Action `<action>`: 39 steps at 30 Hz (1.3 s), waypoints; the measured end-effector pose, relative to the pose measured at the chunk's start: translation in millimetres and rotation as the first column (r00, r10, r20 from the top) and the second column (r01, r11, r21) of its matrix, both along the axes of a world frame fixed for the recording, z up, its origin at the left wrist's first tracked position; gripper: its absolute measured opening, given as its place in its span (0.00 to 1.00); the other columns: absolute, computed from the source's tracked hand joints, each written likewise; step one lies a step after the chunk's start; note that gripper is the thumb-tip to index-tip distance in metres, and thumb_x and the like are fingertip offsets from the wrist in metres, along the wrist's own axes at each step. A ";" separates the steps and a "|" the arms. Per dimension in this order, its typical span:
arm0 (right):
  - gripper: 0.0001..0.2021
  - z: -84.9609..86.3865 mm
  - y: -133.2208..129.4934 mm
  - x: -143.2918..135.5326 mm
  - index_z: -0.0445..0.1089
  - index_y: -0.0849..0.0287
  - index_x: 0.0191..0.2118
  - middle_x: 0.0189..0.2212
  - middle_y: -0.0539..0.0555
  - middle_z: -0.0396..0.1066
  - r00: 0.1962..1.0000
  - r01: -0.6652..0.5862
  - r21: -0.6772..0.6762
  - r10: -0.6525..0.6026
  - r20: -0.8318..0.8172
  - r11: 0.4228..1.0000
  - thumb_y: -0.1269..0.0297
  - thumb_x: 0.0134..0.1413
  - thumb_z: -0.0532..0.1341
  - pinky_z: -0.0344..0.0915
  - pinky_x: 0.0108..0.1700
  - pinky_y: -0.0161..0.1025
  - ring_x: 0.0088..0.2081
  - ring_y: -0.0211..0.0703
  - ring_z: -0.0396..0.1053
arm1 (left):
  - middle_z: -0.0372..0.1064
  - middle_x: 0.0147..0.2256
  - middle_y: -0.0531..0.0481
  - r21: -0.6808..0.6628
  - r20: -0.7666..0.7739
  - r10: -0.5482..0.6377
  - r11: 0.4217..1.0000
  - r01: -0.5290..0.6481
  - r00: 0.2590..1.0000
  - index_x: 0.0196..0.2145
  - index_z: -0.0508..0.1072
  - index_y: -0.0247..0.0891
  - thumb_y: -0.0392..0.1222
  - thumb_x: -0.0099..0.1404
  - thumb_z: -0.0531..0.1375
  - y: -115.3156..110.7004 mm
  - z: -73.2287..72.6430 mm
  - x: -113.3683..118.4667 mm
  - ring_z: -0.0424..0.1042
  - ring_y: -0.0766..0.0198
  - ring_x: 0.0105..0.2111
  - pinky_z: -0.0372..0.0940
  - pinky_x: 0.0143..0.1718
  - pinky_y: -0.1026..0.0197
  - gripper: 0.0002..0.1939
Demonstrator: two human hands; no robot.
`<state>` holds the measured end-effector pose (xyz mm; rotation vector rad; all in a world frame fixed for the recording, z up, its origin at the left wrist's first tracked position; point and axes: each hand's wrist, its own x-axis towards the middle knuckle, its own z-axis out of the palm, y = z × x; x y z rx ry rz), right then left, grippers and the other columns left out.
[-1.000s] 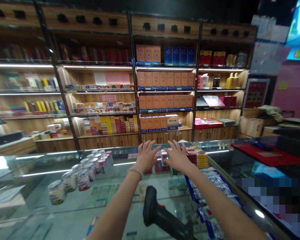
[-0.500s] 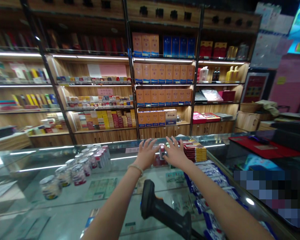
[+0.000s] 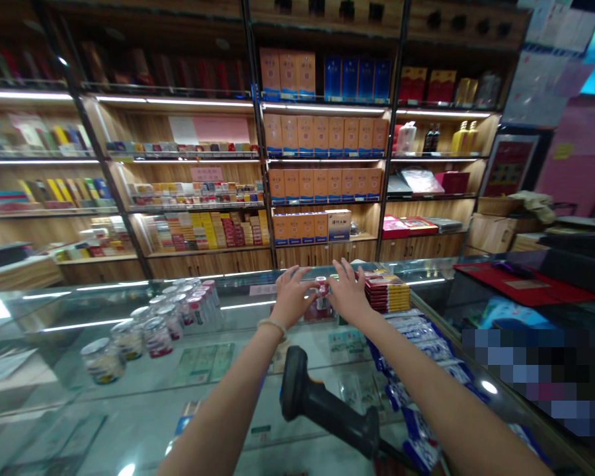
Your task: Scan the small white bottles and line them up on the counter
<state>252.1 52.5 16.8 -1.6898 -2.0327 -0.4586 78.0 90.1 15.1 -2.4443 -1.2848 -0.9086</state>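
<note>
Both my arms reach forward over the glass counter (image 3: pixel 149 396). My left hand (image 3: pixel 293 299), with a beaded bracelet on its wrist, is open with fingers spread. On the opposite side my right hand (image 3: pixel 350 296) is likewise open, fingers apart. Between the two thumbs stands a small red-and-white can (image 3: pixel 321 293), upright; whether the thumbs touch it I cannot tell. Right of it, close to my right hand, lies a stack of red-and-yellow packets (image 3: pixel 387 293). A black barcode scanner (image 3: pixel 327 406) lies below, between my forearms.
Lidded jars (image 3: pixel 157 337) and small cans (image 3: pixel 201 309) stand in rows on the left. Blue-and-white packets (image 3: pixel 411 390) line the right side, partly behind my right forearm. A red mat (image 3: pixel 520 291) lies farther right. Shelves with orange boxes (image 3: pixel 305 185) rise behind.
My hands have drawn slightly closer around the small can, thumbs nearer to it. The view has shifted a little; the scanner stays between my forearms.
</note>
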 end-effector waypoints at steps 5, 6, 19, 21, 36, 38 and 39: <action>0.12 -2.1 1.6 -0.1 0.74 0.57 0.47 0.70 0.62 0.51 1.000 -0.012 0.015 0.012 -0.022 1.000 0.68 0.59 0.60 0.39 0.67 0.68 0.71 0.60 0.42 | 0.67 0.61 0.51 -0.023 0.063 -0.021 0.999 0.023 0.998 0.40 0.81 0.50 0.46 0.62 0.67 -0.4 -3.0 4.1 0.56 0.46 0.64 0.54 0.63 0.38 0.07; 0.12 -2.1 1.8 0.0 0.74 0.57 0.47 0.70 0.62 0.51 1.000 -0.014 0.017 0.014 -0.022 1.000 0.68 0.58 0.60 0.39 0.67 0.68 0.71 0.60 0.42 | 0.67 0.60 0.50 -0.025 0.068 -0.024 0.999 0.025 0.997 0.39 0.80 0.49 0.46 0.61 0.67 -0.5 -3.6 4.8 0.56 0.46 0.64 0.54 0.63 0.38 0.07; 0.08 19.5 -8.3 0.9 0.77 0.55 0.40 0.72 0.61 0.46 0.995 -0.099 -0.166 0.096 -0.024 0.981 0.59 0.58 0.65 0.37 0.67 0.68 0.73 0.60 0.35 | 0.62 0.64 0.50 -0.227 -0.034 -0.121 0.968 0.111 0.992 0.36 0.82 0.50 0.51 0.58 0.69 3.8 17.2 -15.1 0.50 0.41 0.67 0.51 0.64 0.33 0.08; 0.07 24.4 -12.4 -0.4 0.77 0.55 0.40 0.72 0.60 0.46 0.994 -0.112 -0.194 0.112 -0.012 0.975 0.59 0.57 0.66 0.35 0.67 0.68 0.73 0.60 0.35 | 0.60 0.65 0.50 -0.258 -0.051 -0.127 0.960 0.110 0.991 0.36 0.82 0.51 0.51 0.58 0.69 1.8 21.4 -17.4 0.49 0.40 0.68 0.50 0.65 0.33 0.09; 0.12 29.4 -17.2 0.3 0.74 0.57 0.42 0.72 0.63 0.44 0.985 -0.161 -0.201 0.171 0.032 0.966 0.58 0.54 0.68 0.33 0.67 0.70 0.73 0.62 0.35 | 0.56 0.67 0.44 -0.422 -0.215 -0.070 0.906 -0.028 0.974 0.40 0.81 0.49 0.56 0.52 0.72 4.9 8.6 -24.2 0.45 0.37 0.69 0.48 0.64 0.29 0.19; 0.12 29.7 -17.8 0.3 0.75 0.57 0.42 0.72 0.63 0.45 0.985 -0.162 -0.195 0.172 0.032 0.967 0.58 0.54 0.67 0.33 0.67 0.69 0.73 0.62 0.35 | 0.58 0.66 0.44 -0.403 -0.186 -0.097 0.915 0.014 0.978 0.38 0.81 0.48 0.58 0.50 0.72 8.1 -3.0 -21.7 0.47 0.35 0.69 0.48 0.64 0.28 0.19; 0.12 29.7 -18.0 0.4 0.75 0.57 0.42 0.72 0.63 0.45 0.985 -0.163 -0.192 0.171 0.031 0.968 0.58 0.54 0.67 0.33 0.67 0.69 0.73 0.62 0.36 | 0.59 0.65 0.44 -0.395 -0.185 -0.111 0.918 0.030 0.976 0.36 0.82 0.47 0.58 0.49 0.72 9.4 -8.5 -20.3 0.48 0.35 0.68 0.49 0.64 0.29 0.20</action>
